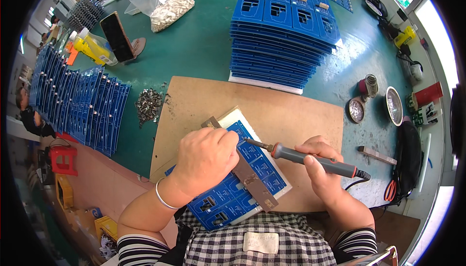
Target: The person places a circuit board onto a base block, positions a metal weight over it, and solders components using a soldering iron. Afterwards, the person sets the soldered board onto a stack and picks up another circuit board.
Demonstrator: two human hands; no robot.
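A blue circuit board panel (264, 169) lies tilted on a pale backing on the brown work board (204, 96). Across the panel runs a flat brown bar (253, 184). My left hand (206, 152) is closed over the panel and bar, its fingertips pinched near the panel's upper part; what they hold is hidden. In my right hand (321, 169) is a grey and orange soldering iron (310, 160), gripped by its handle. The iron's tip points left, close to my left fingertips and just over the panel; whether it touches cannot be made out.
A tall stack of blue circuit boards (281, 43) stands beyond the work board. More boards (77, 101) stand on edge at left, near a pile of small metal parts (149, 105). A phone (117, 38) is propped behind. At right are a metal bowl (394, 106) and scissors (390, 190).
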